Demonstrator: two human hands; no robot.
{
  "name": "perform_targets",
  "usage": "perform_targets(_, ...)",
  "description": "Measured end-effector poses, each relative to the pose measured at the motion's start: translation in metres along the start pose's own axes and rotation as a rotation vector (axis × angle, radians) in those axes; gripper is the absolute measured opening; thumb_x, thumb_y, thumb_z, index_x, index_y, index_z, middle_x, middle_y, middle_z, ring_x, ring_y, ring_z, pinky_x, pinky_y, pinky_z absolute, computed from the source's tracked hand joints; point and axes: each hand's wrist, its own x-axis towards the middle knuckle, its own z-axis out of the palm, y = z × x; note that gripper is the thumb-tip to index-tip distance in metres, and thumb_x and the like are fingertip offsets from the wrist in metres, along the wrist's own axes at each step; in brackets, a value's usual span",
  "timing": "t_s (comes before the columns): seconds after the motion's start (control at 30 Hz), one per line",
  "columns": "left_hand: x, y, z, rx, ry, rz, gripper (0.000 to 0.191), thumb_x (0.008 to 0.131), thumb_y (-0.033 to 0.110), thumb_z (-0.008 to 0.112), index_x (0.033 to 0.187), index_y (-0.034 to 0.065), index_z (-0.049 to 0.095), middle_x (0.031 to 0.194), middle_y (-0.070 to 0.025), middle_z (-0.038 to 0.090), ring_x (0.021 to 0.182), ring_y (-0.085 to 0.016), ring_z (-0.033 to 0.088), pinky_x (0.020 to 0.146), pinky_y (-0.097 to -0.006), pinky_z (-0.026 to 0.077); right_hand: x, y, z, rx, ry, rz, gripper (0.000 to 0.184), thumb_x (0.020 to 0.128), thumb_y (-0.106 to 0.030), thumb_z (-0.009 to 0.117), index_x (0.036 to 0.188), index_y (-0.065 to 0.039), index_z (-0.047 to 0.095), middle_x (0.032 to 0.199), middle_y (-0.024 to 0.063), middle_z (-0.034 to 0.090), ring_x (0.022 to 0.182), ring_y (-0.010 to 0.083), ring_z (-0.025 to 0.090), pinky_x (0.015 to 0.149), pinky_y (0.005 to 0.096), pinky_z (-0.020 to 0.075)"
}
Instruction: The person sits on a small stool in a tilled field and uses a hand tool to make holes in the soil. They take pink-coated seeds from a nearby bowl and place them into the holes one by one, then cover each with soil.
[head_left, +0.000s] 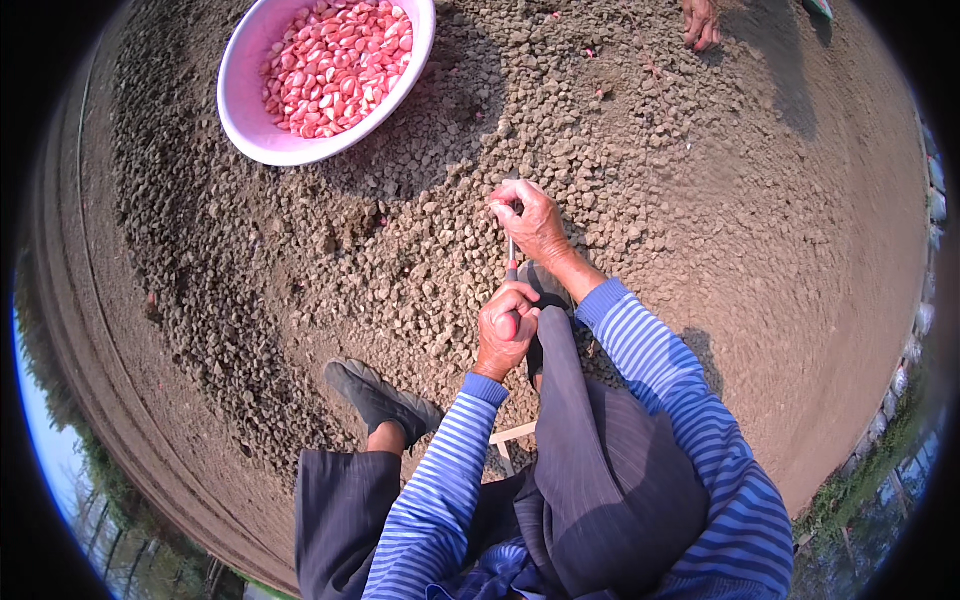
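Note:
My left hand (504, 334) is wrapped around the red and grey handle of a small hand tool (512, 251). Its thin metal shaft points away from me, low over the clods, and its far end is partly hidden behind my right hand (531, 225). The thumb and fingers of that hand are bent together beside the shaft; whether anything is pinched between them is too small to tell. Ahead and to the left stands a pale pink plastic basin (251, 127), holding many pink-coated garlic cloves (337, 71). Cloddy, dry soil (420, 277) lies under both hands.
Another person's hand (701, 26) reaches to the soil at the top right. My dark shoe (382, 397) rests on the clods at left, the other (544, 281) beside the tool. A wooden stool part (514, 433) shows between my legs. Pale bags (924, 319) line the right edge.

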Motion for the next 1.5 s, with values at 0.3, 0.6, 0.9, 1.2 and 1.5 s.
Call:
perform_targets(0.3,-0.001,-0.001,-0.004,-0.028,0.003,-0.040,0.023,0.076,-0.011,0.068,0.073,0.0034,0.050,0.096,-0.0101,0.064,0.084,-0.019,0.060,0.079,-0.0311,0.049,-0.008,0.005,-0.030,0.514,0.128,0.312,0.023,0.090,-0.007,0.073,0.111,0.002,0.067,0.088,-0.0014,0.068,0.075,0.0044,0.061,0.065,0.0204,0.0516)
perform_targets(0.6,0.000,0.003,-0.005,-0.092,0.033,-0.053,0.024,0.076,-0.013,0.068,0.073,0.0035,0.050,0.097,-0.0089,0.065,0.089,-0.018,0.061,0.084,-0.0323,0.049,-0.010,0.020,-0.030,0.512,0.154,0.365,0.022,0.089,-0.006,0.076,0.107,0.002,0.064,0.087,0.0005,0.067,0.072,0.0061,0.063,0.060,0.0207,0.0530)
perform_targets(0.9,0.011,0.010,-0.010,-0.378,0.206,-0.180,0.023,0.077,-0.009,0.067,0.069,0.0036,0.050,0.092,-0.0083,0.067,0.083,-0.014,0.060,0.081,-0.0312,0.049,0.001,0.023,-0.036,0.371,0.064,0.377,0.023,0.095,-0.019,0.073,0.110,-0.001,0.070,0.083,0.0018,0.069,0.071,0.0066,0.063,0.057,0.0234,0.0519)
perform_targets(1.2,0.016,0.015,-0.013,-0.395,0.254,-0.119,0.019,0.079,-0.005,0.067,0.068,0.0021,0.052,0.090,-0.0080,0.067,0.080,-0.012,0.058,0.082,-0.0304,0.049,0.040,0.017,-0.040,-0.259,0.037,0.085,0.019,0.088,-0.016,0.067,0.103,-0.005,0.072,0.085,0.0182,0.071,0.078,0.0331,0.070,0.073,0.0412,0.0555)
perform_targets(1.5,0.026,0.035,-0.015,-0.432,0.288,-0.195,0.017,0.077,-0.006,0.066,0.069,0.0018,0.053,0.090,-0.0088,0.067,0.078,-0.011,0.057,0.077,-0.0280,0.048,0.046,0.013,-0.029,-0.403,-0.080,-0.015,0.008,0.091,-0.013,0.066,0.091,-0.005,0.067,0.087,0.0166,0.071,0.081,0.0357,0.069,0.072,0.0451,0.0549)
